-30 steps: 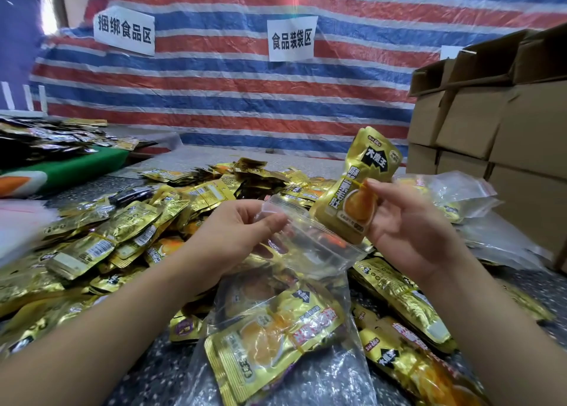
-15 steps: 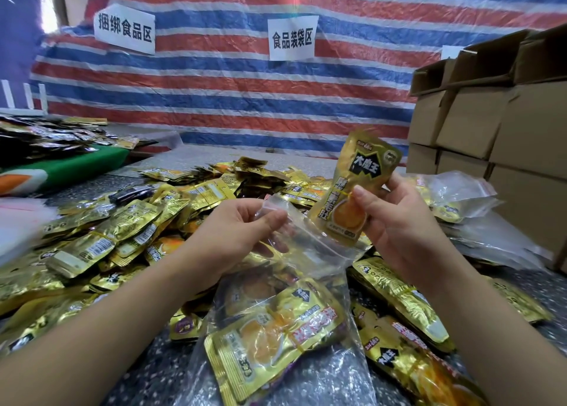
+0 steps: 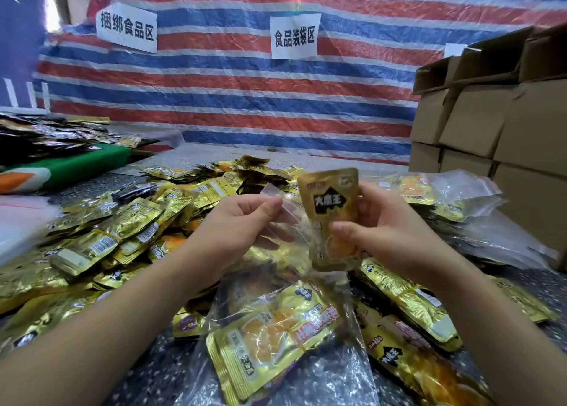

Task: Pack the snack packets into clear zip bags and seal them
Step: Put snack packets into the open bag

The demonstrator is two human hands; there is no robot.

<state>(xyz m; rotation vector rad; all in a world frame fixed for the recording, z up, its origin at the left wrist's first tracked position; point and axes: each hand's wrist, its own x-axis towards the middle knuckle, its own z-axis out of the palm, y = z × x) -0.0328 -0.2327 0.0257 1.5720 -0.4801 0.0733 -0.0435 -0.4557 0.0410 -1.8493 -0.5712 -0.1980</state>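
Observation:
My right hand (image 3: 389, 230) grips a gold snack packet (image 3: 329, 203) upright, its lower end inside the mouth of a clear zip bag (image 3: 334, 372). The bag's open rim is pinched between the thumb and fingers of my left hand (image 3: 233, 224), which holds it up. Inside the bag lies another gold packet (image 3: 273, 335) with orange print. The bag's lower part rests on the table in front of me.
A big heap of loose gold packets (image 3: 101, 240) covers the speckled table to the left and behind. More gold packets (image 3: 408, 298) lie at the right. Filled clear bags (image 3: 445, 193) are stacked before brown cardboard boxes (image 3: 497, 135). A striped tarp (image 3: 230, 92) hangs behind.
My right hand has turned the gold packet upright and lowered it leftward into the bag's mouth. My left hand has raised the bag's rim a little.

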